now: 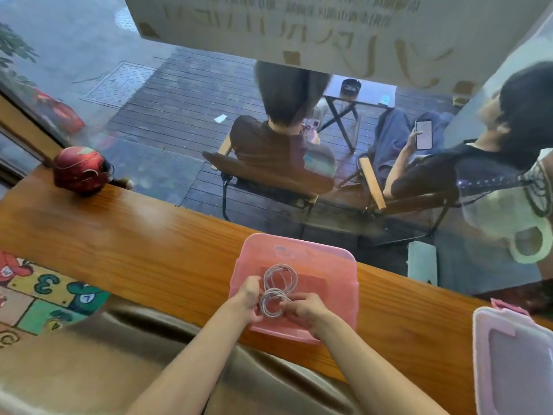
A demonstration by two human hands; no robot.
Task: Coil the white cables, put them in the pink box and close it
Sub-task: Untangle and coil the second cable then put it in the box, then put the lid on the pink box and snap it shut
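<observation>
An open pink box (338, 265) stands on the wooden counter in front of me. Inside it lies one coil of white cable (281, 277). A second white cable coil (270, 304) hangs just over the box's near part, held between both hands. My left hand (250, 298) grips the coil's left side, my right hand (302, 310) pinches its right side. The box's lid (508, 363), translucent with pink clips, lies apart at the counter's far right.
The wooden counter (149, 244) runs along a window pane. A red round ornament (79, 170) sits at its far left end. Beyond the glass two people sit on chairs outside. A brown cushioned seat (89, 369) is below the counter.
</observation>
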